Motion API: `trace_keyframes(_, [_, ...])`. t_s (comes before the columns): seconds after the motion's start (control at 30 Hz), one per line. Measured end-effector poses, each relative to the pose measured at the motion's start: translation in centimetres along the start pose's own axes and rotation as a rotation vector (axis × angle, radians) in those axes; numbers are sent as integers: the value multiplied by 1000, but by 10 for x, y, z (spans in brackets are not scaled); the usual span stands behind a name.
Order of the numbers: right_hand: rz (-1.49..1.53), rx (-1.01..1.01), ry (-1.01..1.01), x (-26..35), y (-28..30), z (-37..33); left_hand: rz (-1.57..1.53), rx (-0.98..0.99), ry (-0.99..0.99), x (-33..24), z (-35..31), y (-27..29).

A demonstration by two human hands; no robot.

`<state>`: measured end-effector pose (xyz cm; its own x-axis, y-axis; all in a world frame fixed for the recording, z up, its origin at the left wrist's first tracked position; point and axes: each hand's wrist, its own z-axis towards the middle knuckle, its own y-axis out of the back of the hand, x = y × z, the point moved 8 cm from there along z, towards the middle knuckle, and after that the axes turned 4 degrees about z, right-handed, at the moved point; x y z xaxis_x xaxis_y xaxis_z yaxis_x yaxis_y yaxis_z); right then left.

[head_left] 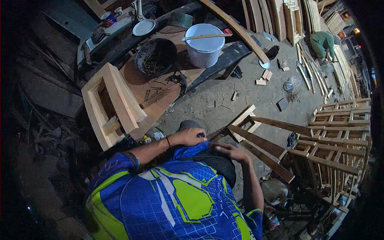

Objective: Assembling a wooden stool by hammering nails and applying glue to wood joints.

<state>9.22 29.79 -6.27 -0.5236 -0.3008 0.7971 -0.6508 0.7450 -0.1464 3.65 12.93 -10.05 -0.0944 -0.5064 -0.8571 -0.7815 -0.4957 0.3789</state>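
Both hands meet low in the middle of the frame, over the person's lap. Left hand (191, 137) rests curled on a dark cap-like thing (188, 125) at the knee, fingers folded down and gripping its edge; a thin band sits on the wrist. Right hand (227, 152) lies just beside it, fingers bent and close together, on dark cloth (219, 165) at the waist. Whether it pinches the cloth, cannot tell.

Risks as judged from this view:
- Light is poor; lower left of the frame is near black. Small things dropped there would be hard to find.
- Dark wooden frame (260, 144) leans right of the right hand, its ends near the forearm. A sideways elbow could knock it into the stacked slatted racks (340, 144) at the right edge.
- Pale wooden box frame (110, 104) hangs over the edge of the counter (160, 86) at left of centre, tilted. A bump to the counter may tip it toward the left arm.
- Black bowl of nails (155, 57) and white bucket (205, 45), with a stick laid across it, sit close together up top; loose nails are scattered on the counter nearby. Reaching without looking risks a prick.
- Offcuts (262, 78) litter the floor (224, 96) ahead: trip hazard on standing.
- Another person (323, 45) crouches at the upper right, well apart.
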Motion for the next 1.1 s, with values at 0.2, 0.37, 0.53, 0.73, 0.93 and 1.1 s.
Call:
trace_keyframes(0.2, [-343,-33,-346,21,-24,-11,-79,-94,102,27,-24,75])
trace_keyframes(0.37, [-351,-338,-189,36,-40,-81,-26,-107,76,23,-27,89])
trace_keyframes(0.53, [-152,-310,-221,32,-67,-124,-96,-78,47,6,0,77])
trace_keyframes(0.73, [-26,-168,-439,24,-68,-132,-16,-40,-20,-12,26,63])
trace_keyframes(0.93, [-366,197,-395,46,-34,-83,-38,13,63,23,36,66])
trace_keyframes(1.1, [-1132,-290,-38,205,96,16,13,-149,115,70,55,91])
